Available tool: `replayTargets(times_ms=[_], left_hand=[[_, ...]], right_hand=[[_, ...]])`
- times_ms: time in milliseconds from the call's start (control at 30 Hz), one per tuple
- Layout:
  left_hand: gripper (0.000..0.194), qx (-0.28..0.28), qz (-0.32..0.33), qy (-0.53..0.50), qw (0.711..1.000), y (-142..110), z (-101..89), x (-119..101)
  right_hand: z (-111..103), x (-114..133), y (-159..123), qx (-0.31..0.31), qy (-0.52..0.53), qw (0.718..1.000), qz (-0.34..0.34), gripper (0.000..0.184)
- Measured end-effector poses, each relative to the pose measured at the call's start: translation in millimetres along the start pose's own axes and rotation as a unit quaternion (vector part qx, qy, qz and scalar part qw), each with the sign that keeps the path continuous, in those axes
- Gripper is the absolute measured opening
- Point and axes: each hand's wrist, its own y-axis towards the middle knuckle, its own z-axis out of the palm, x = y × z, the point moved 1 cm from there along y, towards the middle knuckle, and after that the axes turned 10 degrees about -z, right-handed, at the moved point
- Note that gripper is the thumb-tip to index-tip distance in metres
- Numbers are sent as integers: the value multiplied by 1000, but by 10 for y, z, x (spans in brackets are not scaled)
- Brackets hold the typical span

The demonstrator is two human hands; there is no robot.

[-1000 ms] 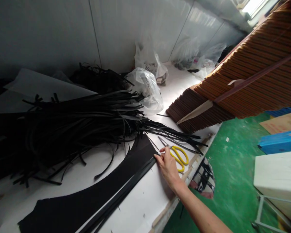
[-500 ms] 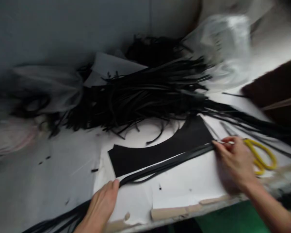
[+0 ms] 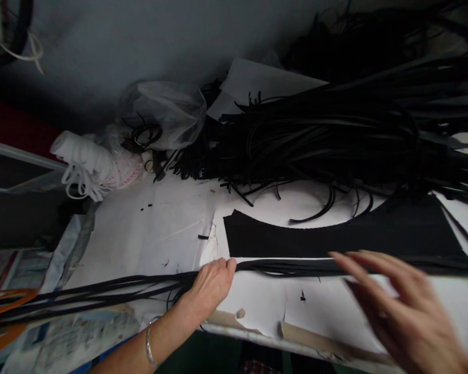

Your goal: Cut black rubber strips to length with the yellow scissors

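A bundle of thin black strips (image 3: 281, 266) runs across the white paper along the table's front. My left hand (image 3: 214, 283) is closed around it, and the strips trail on to the left past the wrist. My right hand (image 3: 401, 301) hovers over the right part of the bundle, its fingers stretched out and apart, with nothing in them. Just behind the bundle lies a flat black piece (image 3: 288, 243) with a curved upper edge.
A large heap of black strips (image 3: 335, 140) fills the back. Left of it stand a clear plastic bag (image 3: 171, 111) and a roll of white cord (image 3: 81, 156). An orange object (image 3: 3, 332) is at the lower left. The table's front edge (image 3: 257, 335) has torn paper.
The view has swung left, taking the yellow-handled scissors out of sight. My right hand has come off the bundle's right end and opened. My left hand keeps its grip on the strips.
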Motion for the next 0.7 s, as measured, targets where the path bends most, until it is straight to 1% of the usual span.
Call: replayTargets(times_ms=[33, 67, 133, 200, 300, 400, 533, 700], left_hand=[[30, -4, 0, -4, 1000, -8, 8, 8], [30, -10, 1, -9, 1000, -15, 17, 16], [28, -21, 5, -26, 999, -25, 32, 34], [28, -24, 12, -41, 999, -32, 42, 53], [27, -27, 13, -43, 999, -40, 51, 84], [25, -40, 4, -42, 998, -43, 61, 119], [23, -40, 3, -56, 998, -39, 62, 157], [25, -27, 3, -62, 998, -54, 49, 175]], right_hand=[[143, 231, 148, 60, 15, 996, -57, 45], [289, 442, 284, 96, 30, 989, -109, 44], [574, 753, 504, 126, 49, 982, -132, 40], [825, 919, 637, 138, 66, 979, -136, 36], [1095, 986, 680, 154, 80, 973, -153, 33], [1237, 989, 613, 154, 77, 972, -159, 30], [1308, 1025, 497, 143, 57, 973, -174, 32], [1345, 1045, 438, 163, 48, 972, -160, 34]])
